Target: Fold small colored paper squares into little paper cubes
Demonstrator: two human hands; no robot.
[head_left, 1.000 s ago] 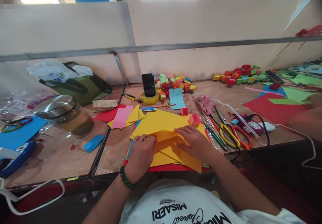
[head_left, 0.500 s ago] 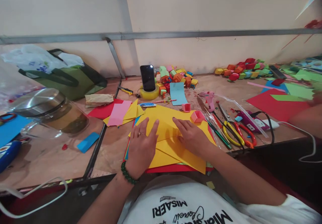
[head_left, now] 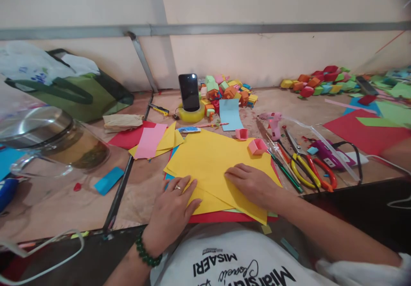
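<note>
Large yellow paper sheets (head_left: 205, 153) lie overlapping on a stack with red, blue and green edges showing beneath. My left hand (head_left: 175, 207), with a ring and a green bead bracelet, rests at the lower left edge of the yellow sheets, fingers apart. On the right part of the top sheet lies my right hand (head_left: 252, 185), its fingers close together, slightly bent and touching the paper. Neither hand visibly grips anything. Just beyond the right hand, two small pink paper boxes, one larger (head_left: 257, 147) and one smaller (head_left: 242, 134), sit on the sheets.
A phone (head_left: 189, 92) leans upright in a tape roll (head_left: 192, 114), beside a heap of coloured paper boxes (head_left: 229, 90). Pliers (head_left: 305, 170), scissors (head_left: 321, 172) and a pink glue gun (head_left: 272, 121) lie right. A glass jug (head_left: 80, 149) stands left. Someone's arm (head_left: 398, 153) shows far right.
My left hand has slid back toward me, to the lower left edge of the paper. My right hand has moved slightly nearer me, its fingers more bent. The view has shifted slightly.
</note>
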